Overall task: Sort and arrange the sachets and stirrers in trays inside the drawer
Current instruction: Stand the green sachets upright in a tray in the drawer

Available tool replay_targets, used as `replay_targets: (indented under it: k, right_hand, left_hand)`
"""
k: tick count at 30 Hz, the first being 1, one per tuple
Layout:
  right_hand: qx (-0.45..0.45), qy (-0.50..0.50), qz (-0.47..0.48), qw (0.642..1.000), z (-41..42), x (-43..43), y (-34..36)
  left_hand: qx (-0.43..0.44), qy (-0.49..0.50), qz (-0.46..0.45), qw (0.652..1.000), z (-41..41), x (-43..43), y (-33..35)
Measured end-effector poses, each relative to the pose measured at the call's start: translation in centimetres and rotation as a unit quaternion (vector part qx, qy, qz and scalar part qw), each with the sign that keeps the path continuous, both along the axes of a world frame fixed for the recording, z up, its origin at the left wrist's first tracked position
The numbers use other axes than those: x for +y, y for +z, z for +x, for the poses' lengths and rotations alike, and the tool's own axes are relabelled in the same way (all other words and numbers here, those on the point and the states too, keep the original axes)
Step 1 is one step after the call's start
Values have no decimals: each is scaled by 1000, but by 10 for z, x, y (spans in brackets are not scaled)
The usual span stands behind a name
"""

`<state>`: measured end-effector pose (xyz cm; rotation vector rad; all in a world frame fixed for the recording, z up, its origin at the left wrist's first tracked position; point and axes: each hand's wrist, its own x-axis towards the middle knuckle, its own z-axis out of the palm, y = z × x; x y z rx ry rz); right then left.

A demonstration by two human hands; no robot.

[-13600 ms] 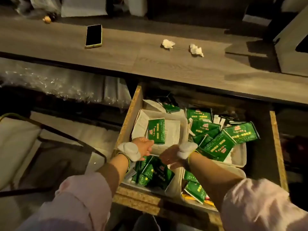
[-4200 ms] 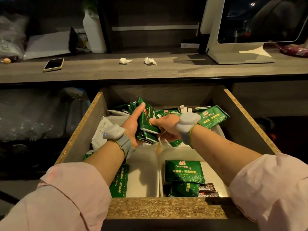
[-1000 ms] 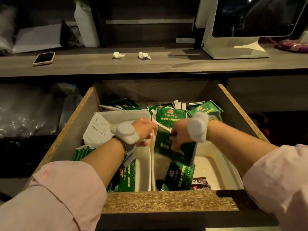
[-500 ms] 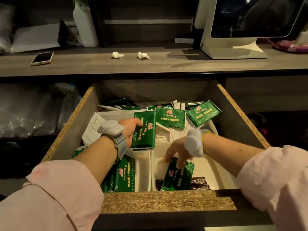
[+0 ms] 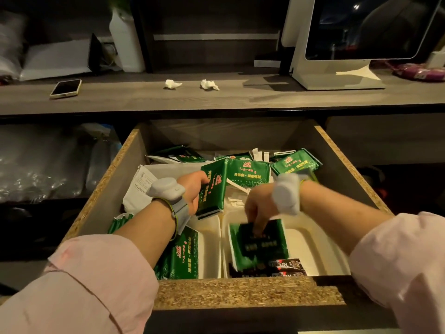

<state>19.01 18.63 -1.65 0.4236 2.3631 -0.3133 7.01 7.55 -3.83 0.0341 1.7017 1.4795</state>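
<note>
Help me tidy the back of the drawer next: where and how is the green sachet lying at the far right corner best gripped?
Take the green sachet by its near long edge, thumb on top and fingers beneath, coming from the front. It lies flat and tilted atop the pile, that edge exposed; the drawer wall crowds its right end.

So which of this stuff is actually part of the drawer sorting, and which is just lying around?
Part of the job:
- green sachets
- stack in the left hand
- sachet under the right hand
- white trays
- dark Nescafe sachets
- drawer

Lying about:
- phone
- two crumpled tissues
- monitor
- white bottle
</note>
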Motion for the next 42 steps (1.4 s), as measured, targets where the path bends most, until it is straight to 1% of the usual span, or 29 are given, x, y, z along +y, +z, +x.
replay_targets:
  k: [1,3,5,6,8,10,11,13,14,15,16,17,18,19,20,21,23,27,29,30,31,33,34,35,37,39,42]
  right_hand:
    - [61,-36,6,997,-1,9,5]
    - [205,-108,8,973,1,24,20]
    - [302,-204,-45,930,-2,30,18]
    - [326,-250,-88,907,-5,27,13]
    - [329,-316,-176,872,-16,17,-3]
    - [339,-347,-265,833,-24,7,-10]
    - [339,-348,-314,816,-26,3,-11]
    - [307,-339,-427,780,-26,-1,-10]
    - [292,-340,-467,762,-25,2,-8]
    - [292,-347,-473,756,-26,7,-7]
    - [310,-363,-437,762,-28,14,-9]
    - [343,-373,-345,790,-31,27,-12]
    - [366,-352,-193,839,-35,44,-16]
    - [358,-304,-36,882,-37,61,-21]
    - [327,-253,72,908,-38,73,-26]
    - [290,-218,130,923,-39,83,-32]
    - [255,-193,168,933,-41,91,-42]
    - [244,-194,212,926,-50,92,-47]
    - [242,-189,220,926,-49,92,-43]
    - [256,-207,204,922,-48,91,-39]
    - [281,-238,161,916,-47,88,-34]
    - [337,-304,21,891,-49,76,-23]
    - [362,-319,-52,875,-49,65,-16]
    - [380,-320,-110,861,-50,53,-13]
    - [403,-293,-188,847,-49,30,-12]
    - [392,-266,-283,834,-47,14,-14]
    - [268,-224,-441,827,-37,17,-11]
  left_hand:
    - [11,4,-2,1000,-4,2,-4]
    - [24,25,12,999,-8,2,-5]
    - [1,14,49,999,-4,1,1]
    - [-1,-5,56,998,-4,2,0]
    - [-11,-70,84,994,1,5,-3]
    - [-5,-114,100,988,5,7,-5]
    - [-7,-104,102,989,4,8,-9]
    - [5,-94,106,990,1,8,-11]
    - [-2,-98,109,989,1,8,-11]
    - [-3,-94,101,990,-3,9,-14]
    - [1,-87,89,992,-5,9,-15]
    - [10,-70,72,995,-5,9,-15]
    - [7,-54,62,997,-6,10,-14]
    - [6,-46,58,997,-7,10,-15]
    - [-1,-45,52,998,-8,12,-16]
    - [-9,-42,49,998,-9,12,-17]
    - [-15,-35,46,998,-10,12,-18]
    - [-23,-23,55,998,-13,16,-21]
    - [-24,-22,56,998,-14,18,-23]
    - [-22,-23,55,998,-14,19,-23]
    - [-17,-21,55,998,-15,20,-24]
    - [-10,-12,60,998,-18,22,-27]
    - [-10,-2,63,998,-20,23,-29]
    - [-8,10,65,998,-22,25,-31]
    - [-18,23,77,997,-24,27,-31]
    - [-47,-3,75,996,-24,26,-29]
    - [-66,-26,70,995,-32,22,-33]
